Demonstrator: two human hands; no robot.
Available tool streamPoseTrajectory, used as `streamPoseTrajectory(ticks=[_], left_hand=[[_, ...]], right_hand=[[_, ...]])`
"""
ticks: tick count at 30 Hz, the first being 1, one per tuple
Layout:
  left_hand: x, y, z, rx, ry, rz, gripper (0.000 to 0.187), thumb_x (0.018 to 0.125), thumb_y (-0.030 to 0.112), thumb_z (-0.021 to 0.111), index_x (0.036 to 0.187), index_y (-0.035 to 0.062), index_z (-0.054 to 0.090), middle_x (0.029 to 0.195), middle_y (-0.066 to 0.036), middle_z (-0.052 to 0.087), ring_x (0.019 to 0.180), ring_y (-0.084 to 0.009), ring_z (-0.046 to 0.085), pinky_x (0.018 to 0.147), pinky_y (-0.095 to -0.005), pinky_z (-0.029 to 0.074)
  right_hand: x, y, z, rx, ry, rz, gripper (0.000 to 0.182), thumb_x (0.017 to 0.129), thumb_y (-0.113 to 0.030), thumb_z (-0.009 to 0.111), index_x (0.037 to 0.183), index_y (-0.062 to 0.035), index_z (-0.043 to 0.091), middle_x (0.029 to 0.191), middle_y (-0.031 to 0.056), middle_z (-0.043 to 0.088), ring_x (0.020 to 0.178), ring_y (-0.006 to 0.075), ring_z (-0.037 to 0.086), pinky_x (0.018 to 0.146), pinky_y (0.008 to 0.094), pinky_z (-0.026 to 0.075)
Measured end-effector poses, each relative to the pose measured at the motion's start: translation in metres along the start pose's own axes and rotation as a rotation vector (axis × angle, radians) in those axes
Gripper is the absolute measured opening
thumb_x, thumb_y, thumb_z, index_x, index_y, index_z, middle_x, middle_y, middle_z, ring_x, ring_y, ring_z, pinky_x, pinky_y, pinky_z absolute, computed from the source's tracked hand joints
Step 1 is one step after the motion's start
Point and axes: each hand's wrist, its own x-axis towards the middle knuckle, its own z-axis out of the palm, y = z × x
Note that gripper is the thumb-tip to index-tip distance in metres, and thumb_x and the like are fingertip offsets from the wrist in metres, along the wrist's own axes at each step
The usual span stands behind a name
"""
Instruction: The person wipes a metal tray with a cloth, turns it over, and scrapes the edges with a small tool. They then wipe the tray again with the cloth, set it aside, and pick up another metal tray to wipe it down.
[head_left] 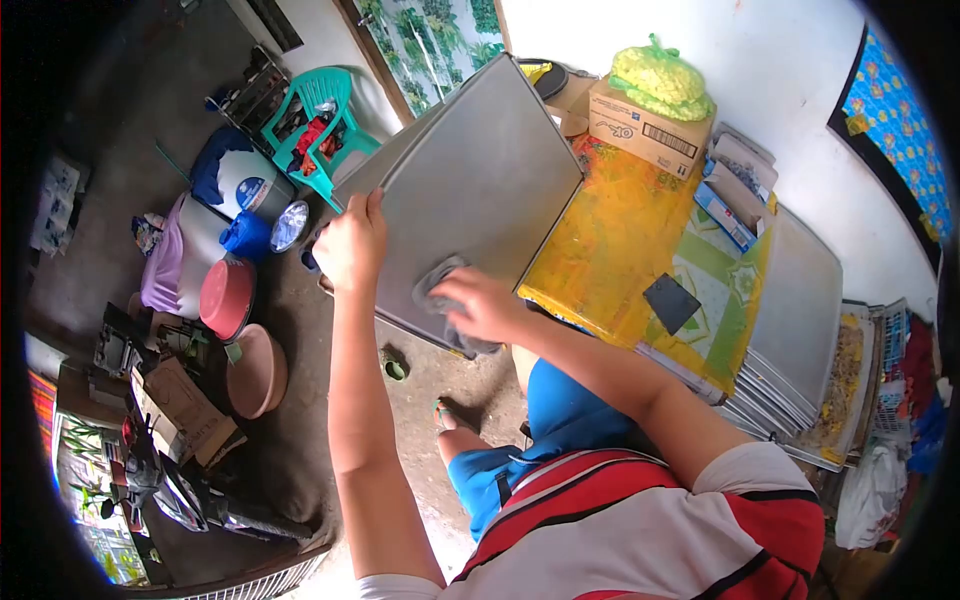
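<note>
Grey tray (480,170) near yellow-covered table (595,245) (green chair (352,147) beyond).

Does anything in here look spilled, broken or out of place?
I see no clear spill or break. The yellow table cover looks odd, blotched with orange as if stained or worn. The grey panel is tilted, but the left hand holds its edge while the right hand has a grey cloth against it.
</note>
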Motion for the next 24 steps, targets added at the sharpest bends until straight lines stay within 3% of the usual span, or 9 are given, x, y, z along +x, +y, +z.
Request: streamPoseTrajectory(ticks=[1, 5, 6, 11, 13, 18, 21, 24], left_hand=[[-0.004, -0.002, -0.002, -0.009, 0.011, -0.002, 0.042, 0.095, 0.048, 0.049, 0.071, 0.0155, 0.059, 0.056, -0.013, 0.063, 0.050, -0.0336, 0.064, 0.044, -0.0421, 0.050], [-0.014, -0.004, -0.001, -0.069, 0.130, 0.041, 0.039, 0.094, 0.047, 0.053, 0.071, 0.0159, 0.058, 0.053, -0.011, 0.061, 0.044, -0.0293, 0.062, 0.041, -0.0380, 0.047], [-0.013, -0.001, -0.005, -0.077, 0.139, 0.051, 0.039, 0.094, 0.046, 0.054, 0.070, 0.0158, 0.058, 0.052, -0.011, 0.061, 0.044, -0.0286, 0.061, 0.041, -0.0375, 0.047], [-0.006, 0.024, -0.030, -0.040, 0.233, 0.193, 0.036, 0.093, 0.041, 0.058, 0.067, 0.0153, 0.055, 0.050, -0.008, 0.059, 0.042, -0.0255, 0.060, 0.041, -0.0349, 0.046], [-0.005, 0.028, -0.036, -0.059, 0.240, 0.233, 0.036, 0.092, 0.040, 0.060, 0.066, 0.0152, 0.054, 0.050, -0.007, 0.058, 0.042, -0.0246, 0.060, 0.041, -0.0343, 0.046], [-0.012, 0.025, -0.037, -0.112, 0.302, 0.243, 0.035, 0.090, 0.038, 0.064, 0.065, 0.0151, 0.053, 0.050, -0.005, 0.058, 0.038, -0.0237, 0.055, 0.040, -0.0332, 0.041], [-0.016, 0.020, -0.037, -0.159, 0.317, 0.241, 0.034, 0.089, 0.037, 0.066, 0.066, 0.0150, 0.055, 0.051, -0.004, 0.058, 0.038, -0.0235, 0.054, 0.040, -0.0332, 0.040], [-0.017, 0.018, -0.039, -0.192, 0.336, 0.242, 0.032, 0.089, 0.036, 0.066, 0.067, 0.0148, 0.056, 0.052, -0.003, 0.059, 0.039, -0.0235, 0.054, 0.041, -0.0333, 0.041]], right_hand=[[-0.004, 0.007, -0.009, 0.051, 0.083, 0.111, 0.032, 0.078, -0.011, 0.068, 0.109, -0.0080, 0.063, 0.105, 0.0125, 0.061, 0.102, 0.0318, 0.059, 0.086, 0.0424, 0.049], [0.035, 0.021, -0.069, -0.018, 0.602, 0.184, 0.029, 0.084, -0.007, 0.066, 0.112, -0.0044, 0.061, 0.106, 0.0155, 0.063, 0.097, 0.0344, 0.062, 0.086, 0.0393, 0.049], [0.050, 0.014, -0.082, -0.025, 0.622, 0.165, 0.030, 0.084, -0.012, 0.067, 0.113, -0.0067, 0.061, 0.112, 0.0139, 0.061, 0.101, 0.0335, 0.060, 0.089, 0.0405, 0.049], [0.089, -0.007, -0.075, -0.550, 0.236, -0.284, 0.037, 0.079, -0.021, 0.070, 0.115, -0.0150, 0.062, 0.119, 0.0028, 0.057, 0.112, 0.0254, 0.053, 0.094, 0.0406, 0.046], [0.099, 0.001, -0.087, -0.671, 0.350, -0.311, 0.038, 0.074, -0.020, 0.071, 0.111, -0.0208, 0.065, 0.117, 0.0000, 0.057, 0.106, 0.0243, 0.054, 0.089, 0.0373, 0.047], [0.111, 0.055, -0.132, -0.574, 0.686, -0.068, 0.031, 0.076, -0.014, 0.069, 0.108, -0.0175, 0.067, 0.115, 0.0048, 0.059, 0.104, 0.0317, 0.052, 0.093, 0.0427, 0.046], [0.121, 0.080, -0.167, -0.637, 0.779, 0.017, 0.031, 0.081, -0.015, 0.066, 0.112, -0.0172, 0.066, 0.119, 0.0079, 0.057, 0.107, 0.0344, 0.052, 0.092, 0.0440, 0.046], [0.129, 0.096, -0.196, -0.677, 0.827, 0.244, 0.033, 0.086, -0.020, 0.060, 0.119, -0.0182, 0.064, 0.115, 0.0091, 0.056, 0.107, 0.0353, 0.052, 0.091, 0.0448, 0.046]])
